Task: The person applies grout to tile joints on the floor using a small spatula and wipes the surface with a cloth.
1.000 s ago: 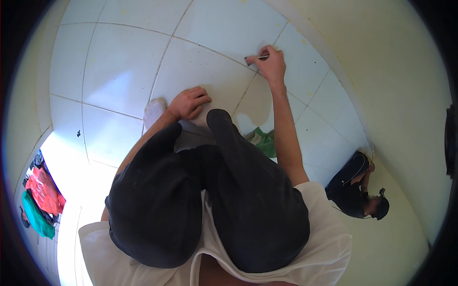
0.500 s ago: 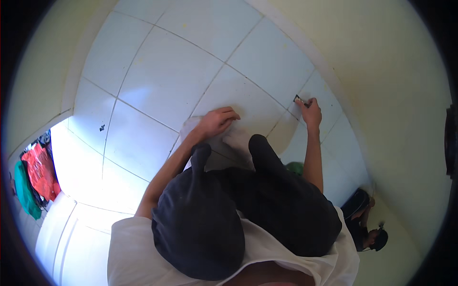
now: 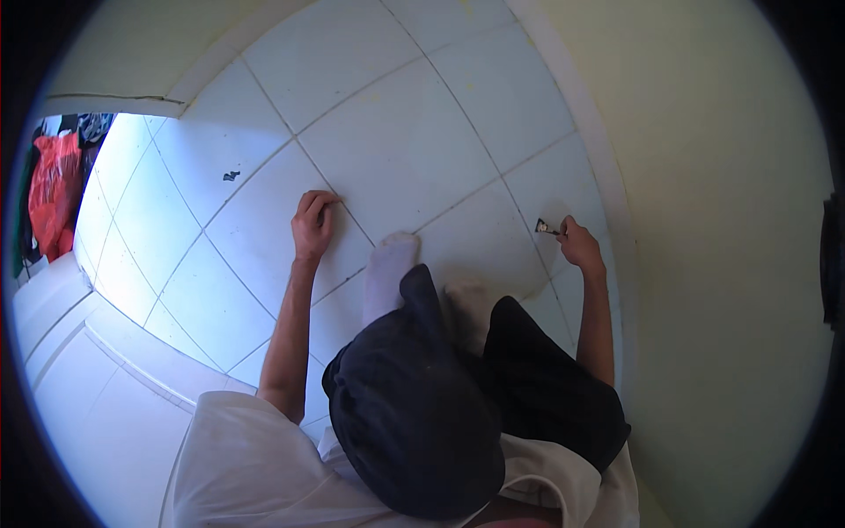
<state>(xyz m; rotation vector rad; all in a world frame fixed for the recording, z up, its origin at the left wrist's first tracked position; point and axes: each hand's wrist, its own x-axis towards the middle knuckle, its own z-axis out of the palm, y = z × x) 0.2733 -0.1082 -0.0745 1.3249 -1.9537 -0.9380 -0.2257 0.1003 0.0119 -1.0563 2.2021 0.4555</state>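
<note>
In my right hand [image 3: 581, 242] is a small scraper [image 3: 546, 227] with a short metal head, pointing left just above or on a floor tile near the right wall. The fingers close round its handle. My left hand [image 3: 312, 224] is down at the tiled floor [image 3: 396, 141], left of my feet, near a grout line. Its fingers curl loosely, with a gap to the thumb and nothing seen between them. A white-socked foot [image 3: 392, 273] lies between my hands, partly behind my dark trouser knee [image 3: 414, 414].
A cream wall [image 3: 704, 264] with skirting runs along the right. A small black scrap or mark [image 3: 231, 176] lies on the tiles to the left. Through the bright opening at far left hangs or lies a red plastic bag [image 3: 55, 189]. A raised white ledge [image 3: 132, 352] stands lower left.
My view and body have turned. My left hand has shifted left, away from my knees. The scraper in my right hand shows more plainly. The other person at lower right is out of view.
</note>
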